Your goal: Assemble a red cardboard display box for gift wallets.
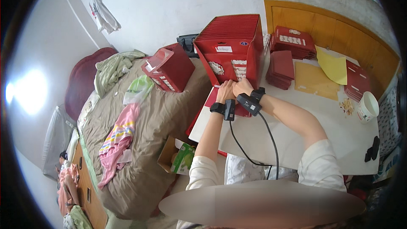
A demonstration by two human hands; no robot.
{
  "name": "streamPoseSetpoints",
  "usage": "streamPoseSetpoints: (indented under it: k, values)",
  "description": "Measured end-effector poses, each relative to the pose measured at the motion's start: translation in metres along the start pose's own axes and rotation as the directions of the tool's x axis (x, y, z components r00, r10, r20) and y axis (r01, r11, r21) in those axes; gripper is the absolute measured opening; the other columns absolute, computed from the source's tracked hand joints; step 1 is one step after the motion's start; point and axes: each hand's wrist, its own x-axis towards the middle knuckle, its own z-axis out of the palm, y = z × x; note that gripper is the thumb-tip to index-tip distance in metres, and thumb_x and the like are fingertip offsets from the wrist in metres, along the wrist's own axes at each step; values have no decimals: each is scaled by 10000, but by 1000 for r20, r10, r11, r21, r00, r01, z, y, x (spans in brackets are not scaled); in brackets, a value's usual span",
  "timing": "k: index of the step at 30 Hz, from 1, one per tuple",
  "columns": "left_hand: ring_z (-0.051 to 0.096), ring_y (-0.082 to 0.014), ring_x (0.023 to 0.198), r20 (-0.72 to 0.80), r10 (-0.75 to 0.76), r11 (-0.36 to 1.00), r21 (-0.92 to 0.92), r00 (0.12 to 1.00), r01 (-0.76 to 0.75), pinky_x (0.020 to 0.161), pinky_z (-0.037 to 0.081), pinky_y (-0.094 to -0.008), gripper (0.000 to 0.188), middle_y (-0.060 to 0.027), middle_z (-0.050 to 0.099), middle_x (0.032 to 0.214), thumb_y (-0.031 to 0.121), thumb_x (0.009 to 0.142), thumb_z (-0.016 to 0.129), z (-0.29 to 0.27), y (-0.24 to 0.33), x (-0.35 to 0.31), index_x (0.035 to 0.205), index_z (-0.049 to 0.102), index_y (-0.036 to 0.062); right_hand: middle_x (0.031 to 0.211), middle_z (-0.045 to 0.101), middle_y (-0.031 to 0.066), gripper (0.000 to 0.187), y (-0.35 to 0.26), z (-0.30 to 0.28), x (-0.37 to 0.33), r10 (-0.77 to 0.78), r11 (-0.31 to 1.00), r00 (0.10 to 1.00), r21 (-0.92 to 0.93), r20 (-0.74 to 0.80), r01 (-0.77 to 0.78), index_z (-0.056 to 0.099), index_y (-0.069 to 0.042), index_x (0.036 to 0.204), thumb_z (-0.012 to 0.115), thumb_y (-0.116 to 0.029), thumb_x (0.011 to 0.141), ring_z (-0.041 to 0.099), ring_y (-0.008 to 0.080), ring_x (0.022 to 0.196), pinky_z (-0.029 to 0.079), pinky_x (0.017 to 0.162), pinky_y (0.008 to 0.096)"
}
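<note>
Fingers [228, 84] at red box [233, 54], grip unclear, yellow sheet [333, 65] and white cup [368, 107] rightward

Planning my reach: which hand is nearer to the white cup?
Right. The right hand is at the large red box, left of the cup; the left hand, also there, is farther left.

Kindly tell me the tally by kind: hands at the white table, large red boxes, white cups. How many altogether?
Hands: 2 (left hand, right hand)
Large red boxes: 2 (left box, right box)
White cup: 1
Total: 5
</note>
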Motion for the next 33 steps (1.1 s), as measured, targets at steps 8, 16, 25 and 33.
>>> streamPoseSetpoints:
  k: [8,16,25,33]
  values:
    - [557,-253,950,-61,93,996,19,994,-92,743,454,-377,305,-95,593,1064,331,713,592,26,-35,13,922,611,109,1014,689,27,342,6,5,48,25,960,966,264,259,-96,666,-194,1020,467,-425,866,660,190,930,480,745,382]
    - [577,-241,892,-102,153,971,201,983,-131,693,446,-381,192,-53,634,932,289,757,564,25,-29,3,869,622,143,1004,686,56,328,8,-11,36,44,975,913,181,406,-128,647,-161,1030,477,-386,863,660,209,924,483,738,374]
    - [541,-286,876,-155,174,977,151,972,-151,796,406,-413,252,-106,577,850,253,680,617,-2,0,-6,851,595,69,776,650,100,202,33,-65,-58,-147,927,915,271,-375,259,610,-62,900,542,-180,751,661,232,715,513,575,372]
    - [538,-357,922,-79,-69,996,-67,995,64,837,435,-423,243,-160,562,933,112,759,610,-34,32,-9,975,556,17,850,628,121,185,234,20,-116,489,846,869,285,-78,-451,578,-54,931,521,-91,759,612,337,786,498,667,440]
